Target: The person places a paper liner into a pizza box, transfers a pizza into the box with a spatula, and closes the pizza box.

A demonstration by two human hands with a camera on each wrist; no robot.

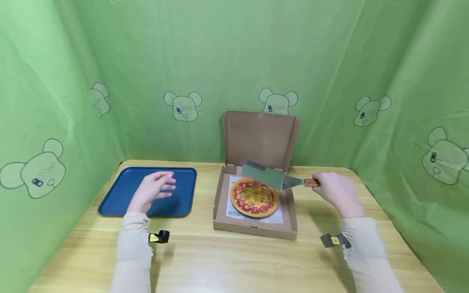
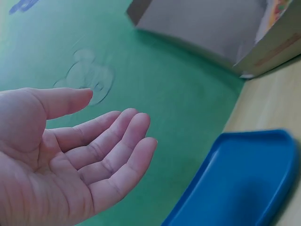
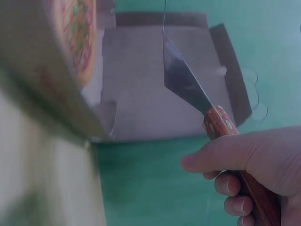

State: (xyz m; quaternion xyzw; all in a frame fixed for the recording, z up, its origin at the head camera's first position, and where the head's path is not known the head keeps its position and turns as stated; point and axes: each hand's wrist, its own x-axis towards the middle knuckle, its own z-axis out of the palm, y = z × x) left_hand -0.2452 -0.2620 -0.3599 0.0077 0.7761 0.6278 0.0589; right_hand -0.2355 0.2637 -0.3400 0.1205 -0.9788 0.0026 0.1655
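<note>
Two forearms in beige sleeves, nearest the head camera, each with a small clip-like device at the wrist.

Left hand (image 1: 152,189): palm open, fingers relaxed and slightly curved, holding nothing; it hovers over the blue tray (image 1: 113,195). The left wrist view confirms the bare palm (image 2: 70,160) with the tray's edge (image 2: 244,183) to its lower right.

Right hand (image 1: 335,191): fingers and thumb wrapped round the wooden handle of the pizza server (image 1: 271,177). The right wrist view shows the grip on the reddish handle (image 3: 244,165) and the flat metal blade (image 3: 181,80) rising from it.

Pizza server: blade broad, steel, tilted, held in the air above the far right part of the pizza (image 1: 254,197); whether it touches the pizza cannot be told.

Pizza: round, whole, with red and green toppings, lying on a printed paper sheet inside the pizza box (image 1: 253,226).

Pizza box: brown cardboard, lid standing upright at the back, placed at the middle of the desk (image 1: 220,260).

Blue tray: rectangular with rounded corners, on the desk, left of the box and apart from it.

Desk: light wood, enclosed on three sides by a green backdrop (image 1: 329,61) printed with bear heads.
</note>
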